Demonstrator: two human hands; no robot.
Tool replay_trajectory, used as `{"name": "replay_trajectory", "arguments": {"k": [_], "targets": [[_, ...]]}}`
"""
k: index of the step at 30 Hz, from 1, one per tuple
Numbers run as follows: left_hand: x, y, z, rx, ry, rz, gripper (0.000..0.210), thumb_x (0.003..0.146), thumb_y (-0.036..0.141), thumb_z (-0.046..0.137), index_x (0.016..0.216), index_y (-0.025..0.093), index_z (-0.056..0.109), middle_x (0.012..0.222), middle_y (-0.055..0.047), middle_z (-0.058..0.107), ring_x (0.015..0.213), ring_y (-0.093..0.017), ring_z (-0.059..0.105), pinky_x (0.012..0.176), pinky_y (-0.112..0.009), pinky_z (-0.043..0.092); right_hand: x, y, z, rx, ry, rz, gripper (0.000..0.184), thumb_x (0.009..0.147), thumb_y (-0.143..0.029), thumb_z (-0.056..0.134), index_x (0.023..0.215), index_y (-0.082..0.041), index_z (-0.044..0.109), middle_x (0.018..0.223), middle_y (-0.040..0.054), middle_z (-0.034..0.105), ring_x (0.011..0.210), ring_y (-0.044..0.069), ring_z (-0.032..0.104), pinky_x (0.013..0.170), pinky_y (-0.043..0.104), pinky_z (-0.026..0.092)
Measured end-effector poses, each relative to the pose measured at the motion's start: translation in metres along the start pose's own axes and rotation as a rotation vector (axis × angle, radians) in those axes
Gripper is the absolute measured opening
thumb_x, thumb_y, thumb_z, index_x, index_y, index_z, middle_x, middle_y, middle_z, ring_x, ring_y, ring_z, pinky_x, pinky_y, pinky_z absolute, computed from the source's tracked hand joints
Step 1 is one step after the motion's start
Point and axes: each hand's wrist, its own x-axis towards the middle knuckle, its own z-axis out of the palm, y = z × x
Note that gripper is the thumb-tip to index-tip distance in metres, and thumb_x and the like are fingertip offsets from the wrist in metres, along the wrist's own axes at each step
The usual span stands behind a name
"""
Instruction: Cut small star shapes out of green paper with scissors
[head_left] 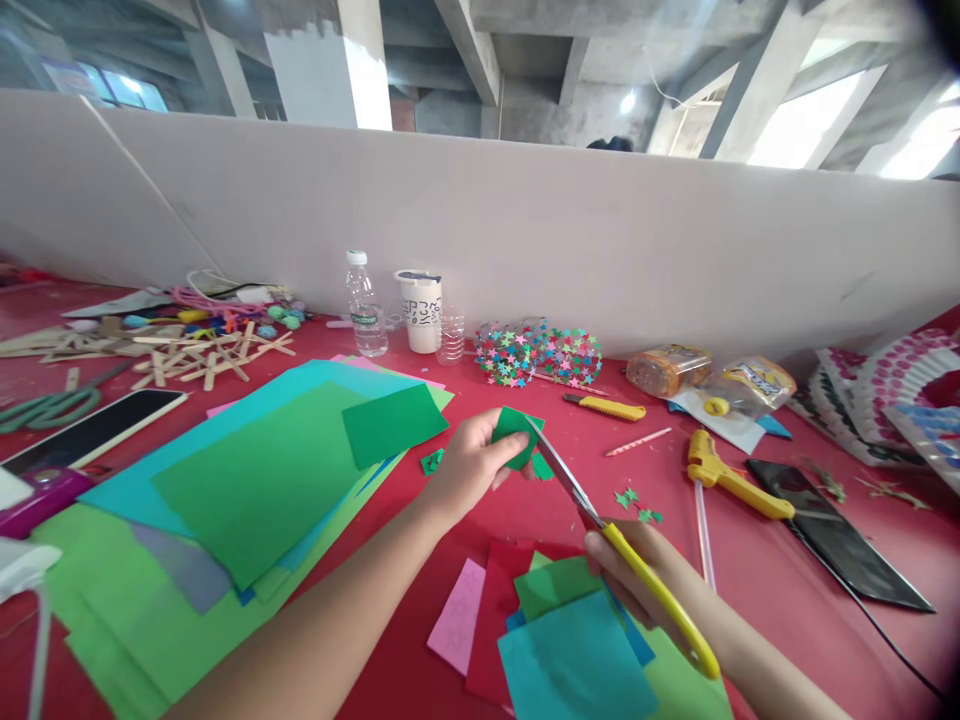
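Observation:
My left hand (480, 455) pinches a small piece of dark green paper (514, 428) above the middle of the red table. In my right hand (637, 570) is a pair of scissors (660, 597) with yellow handles. Their blades point up and left, and the tips meet the paper's right edge. Small green scraps (433, 462) lie just left of my left hand, and green star cut-outs (637, 505) lie to the right of the blades. Below my right hand sits a pile of small coloured sheets, a blue one (576, 660) on top.
Large green and blue sheets (262, 480) cover the left side. At the back stand a water bottle (365, 305), a paper cup (421, 312) and star-filled containers (510, 352). A yellow cutter (606, 406), a glue gun (735, 480) and a black tablet-like slab (844, 535) lie right.

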Motion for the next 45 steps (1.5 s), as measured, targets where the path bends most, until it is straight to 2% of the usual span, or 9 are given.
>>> {"name": "replay_trajectory", "arguments": {"k": [10, 17, 27, 40, 45], "targets": [[0.001, 0.000, -0.003, -0.037, -0.013, -0.036, 0.014, 0.081, 0.029, 0.054, 0.076, 0.016, 0.055, 0.056, 0.000, 0.063, 0.036, -0.004, 0.037, 0.037, -0.019, 0.025, 0.002, 0.001, -0.001, 0.002, -0.019, 0.024, 0.047, 0.077, -0.063, 0.052, 0.061, -0.019, 0.043, 0.037, -0.0107, 0.031, 0.031, 0.005, 0.029, 0.032, 0.016, 0.020], [0.003, 0.003, -0.007, -0.053, -0.052, -0.081, 0.010, 0.078, 0.024, 0.056, 0.078, 0.015, 0.056, 0.056, -0.001, 0.063, 0.037, -0.006, 0.044, 0.035, -0.018, 0.021, 0.005, 0.003, -0.002, -0.079, -0.029, 0.015, 0.050, 0.078, -0.065, 0.048, 0.059, -0.020, 0.039, 0.037, -0.0100, 0.031, 0.031, 0.004, 0.029, 0.032, 0.015, 0.021], [0.004, 0.001, -0.011, -0.018, -0.091, -0.072, 0.011, 0.079, 0.024, 0.054, 0.081, 0.014, 0.058, 0.056, -0.003, 0.064, 0.043, -0.009, 0.050, 0.034, -0.017, 0.022, 0.006, 0.003, -0.004, -0.135, -0.026, 0.033, 0.052, 0.076, -0.068, 0.049, 0.058, -0.020, 0.037, 0.037, -0.0088, 0.033, 0.031, 0.005, 0.032, 0.031, 0.015, 0.022], [0.005, 0.000, -0.009, -0.026, -0.052, -0.104, 0.013, 0.077, 0.026, 0.056, 0.079, 0.014, 0.058, 0.055, -0.002, 0.063, 0.039, -0.008, 0.048, 0.033, -0.018, 0.021, 0.009, 0.003, -0.003, -0.136, -0.014, 0.042, 0.050, 0.076, -0.064, 0.052, 0.057, -0.020, 0.036, 0.038, -0.0090, 0.033, 0.029, 0.005, 0.034, 0.031, 0.015, 0.022], [0.002, -0.001, -0.007, 0.045, -0.039, -0.081, 0.016, 0.081, 0.032, 0.054, 0.078, 0.016, 0.054, 0.061, 0.000, 0.063, 0.035, -0.006, 0.046, 0.035, -0.018, 0.027, 0.009, 0.002, -0.003, -0.058, -0.006, 0.046, 0.052, 0.073, -0.066, 0.053, 0.056, -0.020, 0.037, 0.035, -0.0103, 0.031, 0.028, 0.003, 0.030, 0.030, 0.015, 0.021]]}}
